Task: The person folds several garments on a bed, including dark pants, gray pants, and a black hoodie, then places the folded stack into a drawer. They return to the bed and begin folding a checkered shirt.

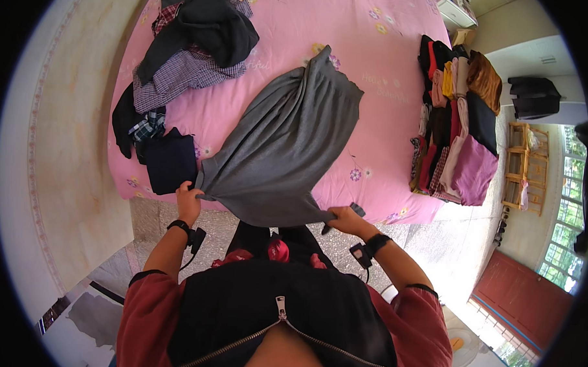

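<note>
A grey fabric garment (281,144) lies stretched across the bed in front of me, its near edge hanging past the bed's front. Its folds run towards a gathered band at the far end; I cannot tell exactly what kind of garment it is. At the near left corner, my left hand (188,203) pinches the cloth. My right hand (350,220) grips the near right corner, where a darker end of cloth sticks out beyond the fingers. Just beyond my left hand sits a folded dark navy garment (171,161), close to the grey cloth.
A pink floral sheet (388,133) covers the bed. Loose clothes (191,53), some checked and some dark, are heaped at the far left. Rows of folded clothes (454,126) stand along the right side. A wall (82,127) borders the left, and speckled floor (340,248) shows below the bed.
</note>
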Available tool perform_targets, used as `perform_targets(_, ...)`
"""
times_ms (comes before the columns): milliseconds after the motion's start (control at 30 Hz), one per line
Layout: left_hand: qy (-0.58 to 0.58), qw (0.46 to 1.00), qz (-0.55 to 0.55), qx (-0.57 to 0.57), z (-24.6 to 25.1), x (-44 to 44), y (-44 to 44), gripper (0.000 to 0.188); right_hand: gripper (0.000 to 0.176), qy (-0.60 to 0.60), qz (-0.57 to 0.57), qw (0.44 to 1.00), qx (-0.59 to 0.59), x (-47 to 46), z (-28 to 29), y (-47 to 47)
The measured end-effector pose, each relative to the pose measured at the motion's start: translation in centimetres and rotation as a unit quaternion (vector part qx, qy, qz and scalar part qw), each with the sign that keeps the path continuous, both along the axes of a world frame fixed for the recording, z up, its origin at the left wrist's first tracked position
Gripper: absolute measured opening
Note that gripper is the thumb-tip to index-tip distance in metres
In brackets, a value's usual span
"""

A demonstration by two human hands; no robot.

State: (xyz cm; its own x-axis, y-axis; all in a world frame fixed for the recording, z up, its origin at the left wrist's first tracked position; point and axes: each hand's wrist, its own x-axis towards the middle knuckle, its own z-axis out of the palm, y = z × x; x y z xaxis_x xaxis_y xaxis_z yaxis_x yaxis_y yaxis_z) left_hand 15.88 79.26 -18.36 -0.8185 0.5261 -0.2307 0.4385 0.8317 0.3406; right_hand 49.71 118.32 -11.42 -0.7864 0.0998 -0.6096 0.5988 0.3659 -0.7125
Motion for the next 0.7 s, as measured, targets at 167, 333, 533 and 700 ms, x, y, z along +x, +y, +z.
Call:
perform_targets(167, 0.018, 0.992, -0.123, 0.037, -0.4, 0.9, 1.3, 0.023, 0.025, -0.032, 0.06, 0.992, 0.105, -7.1, -2.4, 8.7)
perform_targets(333, -0.119, 0.987, -0.019, 0.105, -2.7, 2.3, 1.8, 0.028, 0.028, 0.05, 0.011, 0.965, 0.256, -20.0, 0.2, 19.2)
perform_targets(533, -0.282, 0.823, 0.299, 0.392, 0.8, 1.3, 6.2, 0.023, 0.036, 0.555, -0.203, 0.695, 0.41, -36.2, 9.9, 22.4)
perform_targets(700, -0.304, 0.798, 0.287, 0.435, 7.4, 0.1, 11.0, 0.029, 0.057, 0.365, -0.151, 0.872, 0.289, -29.7, 1.1, 25.2)
